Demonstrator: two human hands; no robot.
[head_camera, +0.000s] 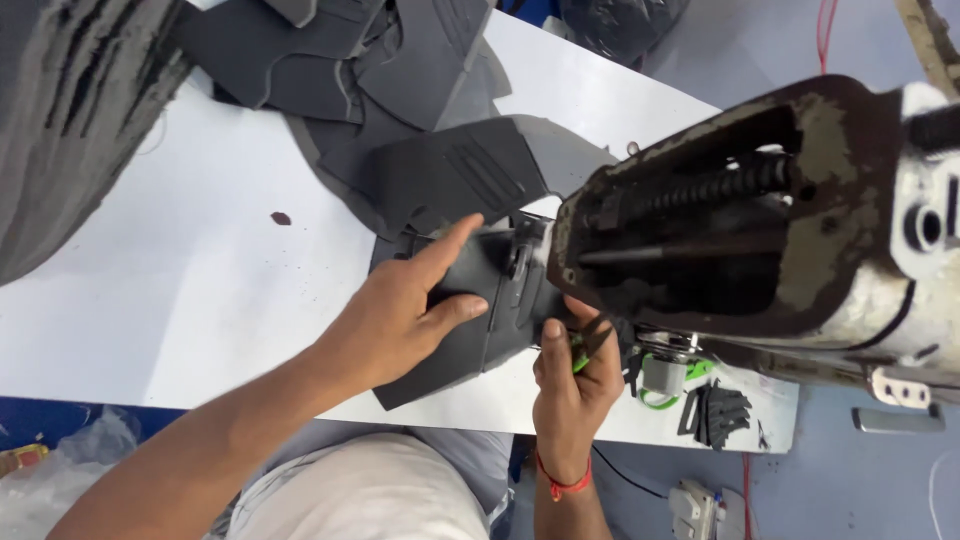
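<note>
My left hand (405, 305) lies flat on a dark grey piece of material (478, 325), pressing it to the white table (190, 290) just left of the sewing machine's head (740, 220). The piece runs under the machine's presser foot (522, 252). My right hand (572, 372), with a red thread round the wrist, is closed on small thread snips (590, 345) with a green handle, close to the piece's right edge below the machine head.
More dark grey cut pieces (400, 110) lie heaped at the table's far side. A big dark stack (70, 110) fills the upper left. A small bundle of black parts (715, 410) and a green-trimmed part (665, 380) sit under the machine.
</note>
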